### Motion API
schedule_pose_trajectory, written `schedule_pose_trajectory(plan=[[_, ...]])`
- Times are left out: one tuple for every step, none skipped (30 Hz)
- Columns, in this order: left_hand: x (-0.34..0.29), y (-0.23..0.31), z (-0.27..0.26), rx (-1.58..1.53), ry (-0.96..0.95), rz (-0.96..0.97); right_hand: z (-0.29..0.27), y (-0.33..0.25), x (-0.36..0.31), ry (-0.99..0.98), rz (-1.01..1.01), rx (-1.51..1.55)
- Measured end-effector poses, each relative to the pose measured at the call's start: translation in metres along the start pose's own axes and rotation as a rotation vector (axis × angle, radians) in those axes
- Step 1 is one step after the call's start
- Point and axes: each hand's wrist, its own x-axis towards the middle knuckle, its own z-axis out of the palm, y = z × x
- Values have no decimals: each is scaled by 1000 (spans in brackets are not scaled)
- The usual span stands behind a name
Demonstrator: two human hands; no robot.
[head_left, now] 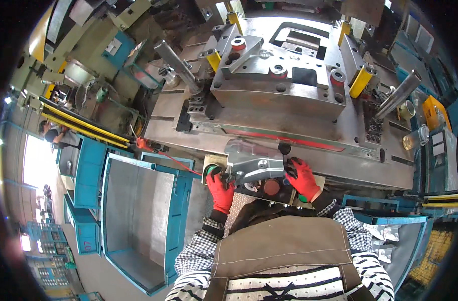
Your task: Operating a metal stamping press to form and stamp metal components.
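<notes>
A grey stamped metal part [259,169] with raised shapes and a hole lies crosswise in front of me, above a control box. My left hand [220,190], in a red and black glove, has its fingers curled at the part's left end. My right hand [301,179], gloved the same way, is closed at the right end, just below a dark round knob [284,149]. Fingertips of both hands are partly hidden. Under the part, the box carries a red round button [271,187]. A green button [212,169] sits beside my left hand.
Beyond the part stands a large steel die [279,100] on a press bed [188,140], with guide posts [176,65] and yellow blocks [361,82]. A blue-framed metal bin [138,205] is at left. Another bin [412,251] at right holds metal parts [384,233].
</notes>
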Motion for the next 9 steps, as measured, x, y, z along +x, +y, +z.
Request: schedule_pose_trajectory(plan=[[-4,-9,-1,12,9,-27,7,-6,2,-1,-6,-11],[-3,-9,1,-4,1,-65,15,-18,5,-10,-17,-81],[-1,-10,2,6,-23,-73,24,-20,9,4,-16,-134],[0,-11,2,16,-49,-81,33,-23,13,18,-10,-187],[4,-16,3,58,-96,-63,42,-27,17,31,-4,-238],[8,-21,4,63,-137,-52,49,-28,24,21,29,-279],[11,-25,4,66,-177,-39,53,-29,28,25,49,-313],[12,-30,4,35,-209,-40,57,-32,32,23,65,-345],[13,-36,3,35,-205,-51,61,-36,33,34,67,-370]])
